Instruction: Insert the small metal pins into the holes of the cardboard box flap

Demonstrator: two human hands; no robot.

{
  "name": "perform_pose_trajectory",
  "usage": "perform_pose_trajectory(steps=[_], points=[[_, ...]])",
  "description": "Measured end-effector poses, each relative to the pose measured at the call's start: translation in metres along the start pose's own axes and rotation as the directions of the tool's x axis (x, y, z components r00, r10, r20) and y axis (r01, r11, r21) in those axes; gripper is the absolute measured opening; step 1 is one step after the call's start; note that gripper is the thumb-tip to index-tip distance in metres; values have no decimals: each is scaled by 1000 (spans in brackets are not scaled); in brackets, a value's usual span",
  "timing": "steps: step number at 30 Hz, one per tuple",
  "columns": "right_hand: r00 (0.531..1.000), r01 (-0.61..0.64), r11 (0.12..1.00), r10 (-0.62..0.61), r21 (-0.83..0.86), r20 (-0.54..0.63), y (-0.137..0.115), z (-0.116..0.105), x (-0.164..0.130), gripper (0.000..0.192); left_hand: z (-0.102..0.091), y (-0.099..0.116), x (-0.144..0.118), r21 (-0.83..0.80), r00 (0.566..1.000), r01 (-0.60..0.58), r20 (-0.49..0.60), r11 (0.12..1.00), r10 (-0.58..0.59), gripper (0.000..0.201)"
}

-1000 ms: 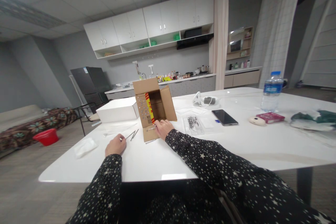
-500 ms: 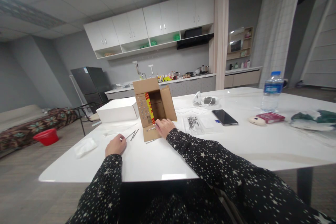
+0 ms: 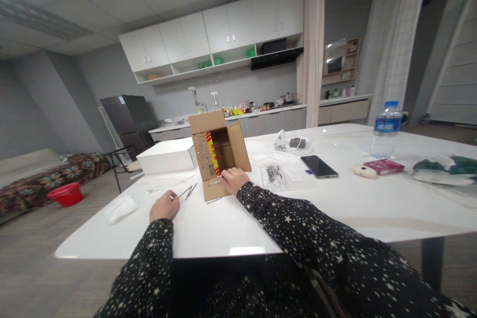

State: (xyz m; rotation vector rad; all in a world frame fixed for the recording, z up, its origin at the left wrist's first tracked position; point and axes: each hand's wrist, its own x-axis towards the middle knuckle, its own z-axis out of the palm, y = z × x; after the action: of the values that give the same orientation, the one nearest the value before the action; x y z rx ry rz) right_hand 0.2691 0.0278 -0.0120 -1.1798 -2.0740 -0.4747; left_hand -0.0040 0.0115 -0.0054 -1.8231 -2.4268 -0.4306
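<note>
Shifted slightly right, the right hand (image 3: 235, 181), seemingly mid-work, touches the near flap (image 3: 211, 192) of the box (image 3: 203, 153) on the counter (image 3: 216, 231), apart from the left hand (image 3: 164, 205) by thin rods (image 3: 191, 192), both grips unclear.

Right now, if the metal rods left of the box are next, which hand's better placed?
Likely left: the left hand is beside the metal rods; whether it grips one is unclear. The right hand is at the box, farther off.
</note>
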Motion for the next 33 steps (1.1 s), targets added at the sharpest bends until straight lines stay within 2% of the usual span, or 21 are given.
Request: perform_pose_trajectory(steps=[14, 33], points=[[995, 53, 997, -58, 58, 75, 0, 1, 1, 21, 1, 0, 1, -10, 1000, 3, 1, 1000, -3, 26], [998, -4, 997, -1, 78, 61, 1, 2, 1, 20, -1, 2, -1, -9, 1000, 3, 3, 1000, -3, 24]])
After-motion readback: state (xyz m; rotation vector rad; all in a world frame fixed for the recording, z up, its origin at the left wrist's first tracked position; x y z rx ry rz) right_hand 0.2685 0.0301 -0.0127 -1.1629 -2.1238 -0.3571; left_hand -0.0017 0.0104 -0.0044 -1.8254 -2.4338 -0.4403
